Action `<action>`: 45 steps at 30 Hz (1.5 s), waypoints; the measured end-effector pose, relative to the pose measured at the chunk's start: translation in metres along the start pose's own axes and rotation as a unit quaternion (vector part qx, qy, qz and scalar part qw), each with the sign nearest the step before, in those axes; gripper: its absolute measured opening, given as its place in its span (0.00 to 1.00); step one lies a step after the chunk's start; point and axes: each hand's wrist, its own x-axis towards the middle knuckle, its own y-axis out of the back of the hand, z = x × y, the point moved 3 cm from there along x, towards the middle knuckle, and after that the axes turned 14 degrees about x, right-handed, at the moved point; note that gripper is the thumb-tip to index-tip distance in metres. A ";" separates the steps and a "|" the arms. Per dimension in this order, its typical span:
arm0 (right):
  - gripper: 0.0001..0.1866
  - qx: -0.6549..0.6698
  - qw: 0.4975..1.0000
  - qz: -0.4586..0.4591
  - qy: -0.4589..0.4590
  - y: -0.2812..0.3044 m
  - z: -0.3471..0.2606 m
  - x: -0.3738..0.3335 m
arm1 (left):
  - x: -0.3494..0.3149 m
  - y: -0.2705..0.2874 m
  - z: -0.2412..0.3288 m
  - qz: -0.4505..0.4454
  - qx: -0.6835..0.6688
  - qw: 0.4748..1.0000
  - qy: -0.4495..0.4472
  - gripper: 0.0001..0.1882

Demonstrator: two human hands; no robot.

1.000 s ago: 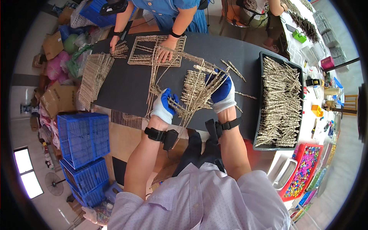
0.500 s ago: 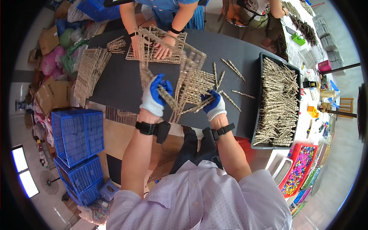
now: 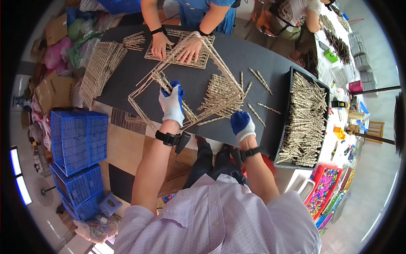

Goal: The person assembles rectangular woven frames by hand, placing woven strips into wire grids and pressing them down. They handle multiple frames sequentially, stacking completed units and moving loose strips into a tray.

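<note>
1. Head view: the left hand point(image 3: 172, 101), in a blue-and-white glove, grips a bundle point(image 3: 162, 80) of twisted sticks, which sticks out past it on the far left and near right.
2. A large frame point(image 3: 229, 74) of the same brown material surrounds the left hand on several sides. Its far corner reaches over a co-worker's hand, its right corner lies over a pile of sticks point(image 3: 215, 91), and its near corner is between the two hands. Whether the bundle is joined to the frame cannot be told.
3. The right hand point(image 3: 242, 123), gloved alike, is just near and right of the pile. Its fingers are curled in; I cannot tell whether they close on anything.
4. The left forearm reaches far and slightly right, glove back upward, fingers wrapped toward the right. The right forearm slants far and left. Black straps circle both wrists.
5. Loose sticks lie right of the pile on the dark table point(image 3: 127, 80); a black tray point(image 3: 286, 116) filled with sticks is at its right end.
6. On the far side, the co-worker's hands point(image 3: 190, 51) rest on a slatted panel point(image 3: 198, 64); more panels point(image 3: 101, 67) lie at left.
</note>
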 end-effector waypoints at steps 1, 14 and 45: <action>0.15 0.354 0.926 0.117 -0.055 0.022 0.004 -0.010 | 0.001 -0.001 0.000 0.016 0.020 0.999 -0.028 0.08; 0.22 0.295 0.944 -0.119 0.090 0.176 -0.044 0.025 | -0.044 -0.026 0.025 -0.020 0.315 0.878 -0.360 0.13; 0.18 0.520 0.846 -0.099 0.060 0.108 -0.058 0.039 | -0.035 -0.027 0.022 -0.148 0.287 0.837 -0.441 0.16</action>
